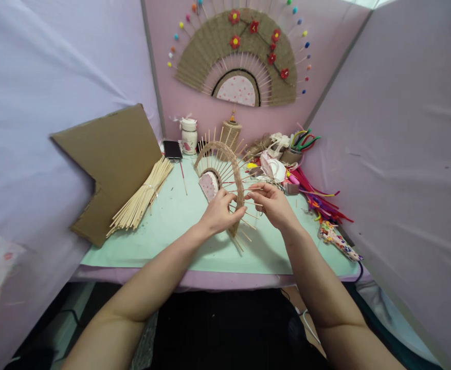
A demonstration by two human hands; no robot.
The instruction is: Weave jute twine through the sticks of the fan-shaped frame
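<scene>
A half-round fan frame (237, 169) of thin wooden sticks, with a band of twine woven through them, is held up tilted over the table. Its small half-round base (209, 185) is covered in pink-and-white cloth. My left hand (225, 211) grips the woven band, thumb in front and fingers partly hidden behind it. At the band's right side, my right hand (268, 201) has its fingers pinched together by the stick ends. Whatever thin strand or stick lies between those fingertips is too small to make out.
Left lie a bundle of sticks (142, 198), cardboard (109, 164) and a phone (172, 150). A white bottle (188, 137) and twine spool (231, 134) stand behind. Pipe cleaners (321, 195) and a patterned glue gun (339, 241) lie right. A finished fan (194, 61) hangs on the back wall.
</scene>
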